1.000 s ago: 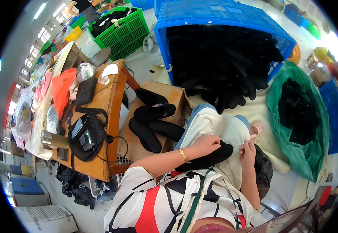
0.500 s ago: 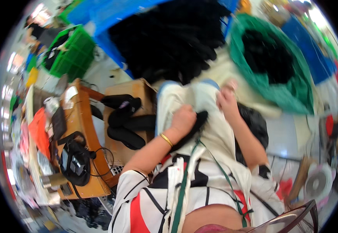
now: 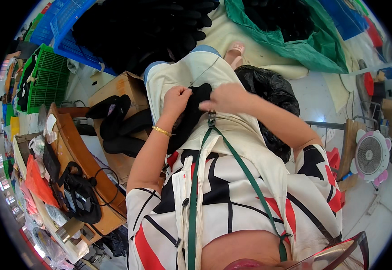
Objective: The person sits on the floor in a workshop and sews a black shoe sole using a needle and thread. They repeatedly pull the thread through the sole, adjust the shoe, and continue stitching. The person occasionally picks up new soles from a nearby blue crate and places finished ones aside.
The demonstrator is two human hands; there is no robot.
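Note:
A black sock (image 3: pixel 195 110) lies across my lap on the cream apron (image 3: pixel 236 128). My left hand (image 3: pixel 176 102), with a gold bangle at the wrist, pinches its left edge. Beside the sock's toe end, my right hand (image 3: pixel 227 98) is closed, back of the hand up; what its fingers hold is hidden. Just below those fingers a small dark clip (image 3: pixel 211 118) joins the green neck cord (image 3: pixel 240 163). More black socks (image 3: pixel 123 130) lie on a cardboard box (image 3: pixel 130 87) by my left knee.
Ahead stands a blue crate (image 3: pixel 65 42) heaped with black socks, with a green sack (image 3: pixel 290 51) to its right. A black plastic bag (image 3: pixel 270 92) sits by my right leg. At left are a wooden table (image 3: pixel 85 157) and a green crate (image 3: pixel 49 83); at right, a fan (image 3: pixel 372 155).
My right hand has come down and inward from beyond my right knee to the sock. My left hand still grips the sock, which has turned more upright. The whole view has shifted.

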